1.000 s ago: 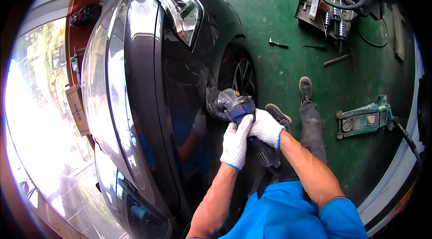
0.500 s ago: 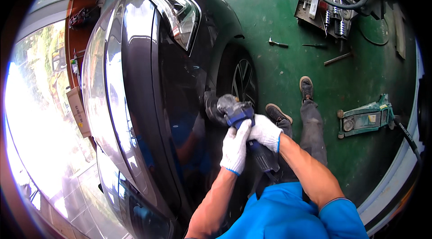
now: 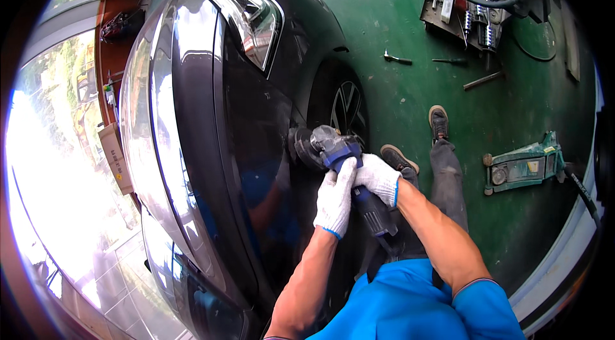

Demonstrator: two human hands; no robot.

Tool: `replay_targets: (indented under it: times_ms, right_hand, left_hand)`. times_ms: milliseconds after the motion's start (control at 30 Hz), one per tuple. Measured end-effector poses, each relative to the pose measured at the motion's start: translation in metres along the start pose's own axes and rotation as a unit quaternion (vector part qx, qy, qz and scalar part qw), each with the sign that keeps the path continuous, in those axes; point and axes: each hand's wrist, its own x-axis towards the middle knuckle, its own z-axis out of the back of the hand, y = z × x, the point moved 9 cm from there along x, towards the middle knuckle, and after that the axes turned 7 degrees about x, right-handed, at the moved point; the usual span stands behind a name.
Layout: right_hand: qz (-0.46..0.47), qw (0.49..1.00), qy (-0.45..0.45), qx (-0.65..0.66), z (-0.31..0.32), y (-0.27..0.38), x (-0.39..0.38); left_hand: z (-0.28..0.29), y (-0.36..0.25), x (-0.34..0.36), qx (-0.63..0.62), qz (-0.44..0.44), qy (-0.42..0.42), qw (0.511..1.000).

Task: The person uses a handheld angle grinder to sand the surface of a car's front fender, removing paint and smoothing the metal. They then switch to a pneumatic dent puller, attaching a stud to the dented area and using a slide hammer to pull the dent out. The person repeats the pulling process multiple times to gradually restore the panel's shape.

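Note:
Both my hands, in white knit gloves with blue cuffs, are closed around a blue and black angle grinder (image 3: 370,207). My left hand (image 3: 336,198) wraps its body near the head, thumb on top. Just to the right, my right hand (image 3: 379,180) grips the same body, its fingers partly hidden. The grinder's round disc (image 3: 305,148) faces the dark car's side panel (image 3: 259,128), at the edge behind the wheel arch. Disc and panel look to be touching or nearly so. A front wheel (image 3: 346,106) with silver spokes lies just beyond the grinder head.
On the green floor lie a ratchet (image 3: 398,59), a screwdriver (image 3: 450,61) and a metal bar (image 3: 483,80). A green floor jack (image 3: 524,164) stands at the right. Shock absorber parts rest on a metal tray (image 3: 435,14) at the far right. A cardboard box (image 3: 116,158) stands left of the car.
The grinder head has shifted slightly left and up along the panel edge, tilting a little. Both hands keep their hold on it. The view has moved slightly.

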Motion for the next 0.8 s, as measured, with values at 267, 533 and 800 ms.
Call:
replay_targets:
  times_ms: [267,533,800]
  right_hand:
    - [0.069,0.97,-0.047,-0.23,0.0,0.045,-0.011]
    - [0.031,0.974,-0.062,-0.214,0.004,0.048,-0.007]
    - [0.004,0.993,-0.042,-0.114,0.005,0.017,0.002]
  left_hand:
    - [-0.009,0.006,-0.001,-0.128,0.041,0.032,0.99]
    - [-0.011,0.007,0.01,-0.144,0.033,0.053,0.988]
    - [-0.004,-0.006,-0.002,-0.072,0.002,0.021,0.997]
